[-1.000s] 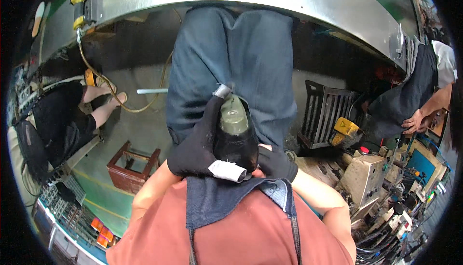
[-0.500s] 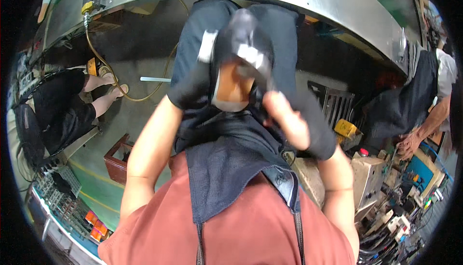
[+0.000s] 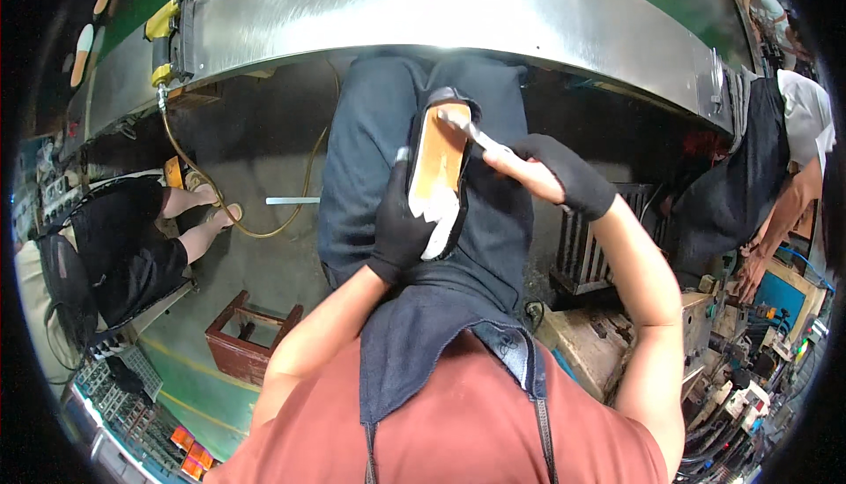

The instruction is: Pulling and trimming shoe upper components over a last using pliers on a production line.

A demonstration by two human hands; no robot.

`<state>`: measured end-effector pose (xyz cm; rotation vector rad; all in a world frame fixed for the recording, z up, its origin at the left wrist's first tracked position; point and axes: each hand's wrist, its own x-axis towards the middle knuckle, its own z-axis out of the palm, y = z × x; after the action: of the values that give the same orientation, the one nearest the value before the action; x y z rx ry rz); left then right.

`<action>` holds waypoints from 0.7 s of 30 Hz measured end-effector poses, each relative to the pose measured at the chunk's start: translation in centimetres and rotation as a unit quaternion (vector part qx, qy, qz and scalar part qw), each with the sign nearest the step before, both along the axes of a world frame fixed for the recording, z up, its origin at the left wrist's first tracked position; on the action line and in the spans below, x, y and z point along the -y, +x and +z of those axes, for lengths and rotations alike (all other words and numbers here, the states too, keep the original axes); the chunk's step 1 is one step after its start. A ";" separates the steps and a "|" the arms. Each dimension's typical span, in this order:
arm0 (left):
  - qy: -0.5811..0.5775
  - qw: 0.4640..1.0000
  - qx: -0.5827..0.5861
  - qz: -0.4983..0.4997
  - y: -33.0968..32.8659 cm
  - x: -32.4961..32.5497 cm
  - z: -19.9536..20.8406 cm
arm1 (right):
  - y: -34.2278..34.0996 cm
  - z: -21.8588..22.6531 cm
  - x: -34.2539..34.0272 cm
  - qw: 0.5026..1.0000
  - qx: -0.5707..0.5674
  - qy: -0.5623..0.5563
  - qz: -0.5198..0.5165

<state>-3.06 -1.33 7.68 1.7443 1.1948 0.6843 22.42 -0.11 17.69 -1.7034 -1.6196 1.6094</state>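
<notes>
On my lap, between the thighs, lies a dark shoe (image 3: 436, 158) with its tan bottom face upward and a white torn-looking area at the near end. My left hand (image 3: 401, 227), in a black fingerless glove, is wrapped around the shoe's left side. In my right hand (image 3: 538, 174), gloved the same way, is a silver, hammer-like metal tool (image 3: 478, 136), gripped by its handle. The tool's head meets or hovers just over the far end of the tan face; I cannot tell which. Its exact kind is unclear.
A steel bench edge (image 3: 352, 8) runs across ahead, with a yellow-and-black air tool (image 3: 162, 43) and hose at left. A brown stool (image 3: 251, 343) stands left; a dark slatted crate (image 3: 590, 246) and a machine (image 3: 590, 334) stand right. Co-workers sit at both sides.
The shoe and both hands were blurred by motion and now look steadier. The shoe's tan face is more fully in view, with the tool's head at its far end. My right arm has swung outward.
</notes>
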 end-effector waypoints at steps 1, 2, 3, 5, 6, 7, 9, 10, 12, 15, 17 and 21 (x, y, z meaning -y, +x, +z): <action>-0.030 0.999 0.025 0.027 0.2 1.0 -0.6 | 0.3 0.8 -0.3 0.997 0.051 0.005 0.050; -0.071 0.997 0.026 0.024 0.3 1.7 -1.1 | 0.4 1.4 -0.4 0.987 0.135 0.008 0.086; -0.056 0.998 0.028 0.024 0.5 2.3 -1.5 | 0.2 1.8 -0.5 0.976 0.150 0.063 0.145; 0.060 0.997 -0.053 0.021 0.6 2.8 -2.0 | -0.1 1.6 -0.5 0.928 0.268 0.102 0.236; 0.012 0.999 -0.031 0.018 0.7 2.6 -2.2 | -0.3 0.9 -0.6 0.921 0.303 0.120 0.214; 0.014 1.000 0.002 0.021 0.6 2.3 -2.2 | -0.4 0.1 -0.8 0.919 0.305 0.141 0.207; 0.016 0.999 -0.040 -0.004 0.5 1.0 -2.0 | -0.5 -2.1 -0.9 0.913 0.299 0.199 0.191; 0.097 0.988 -0.113 -0.029 0.4 0.2 -1.7 | -0.3 -3.2 -1.0 0.905 0.293 0.246 0.186; -0.035 0.999 -0.011 -0.011 0.5 -1.4 -1.1 | 0.2 -4.8 -0.5 0.884 0.308 0.311 0.166; -0.341 0.910 0.238 0.007 1.6 -3.9 -0.4 | 1.0 -5.5 0.5 0.881 0.263 0.352 0.175; -0.502 0.741 0.445 0.035 2.7 -4.9 -0.6 | 1.5 -4.3 0.8 0.995 0.016 -0.092 0.039; -0.061 0.997 0.028 0.033 3.6 -5.4 -1.9 | 2.0 1.2 -1.1 0.983 0.045 -0.150 0.093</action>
<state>0.53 4.07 5.76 1.5805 1.2336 0.6810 24.45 1.02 18.87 -1.8378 -1.6918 1.9783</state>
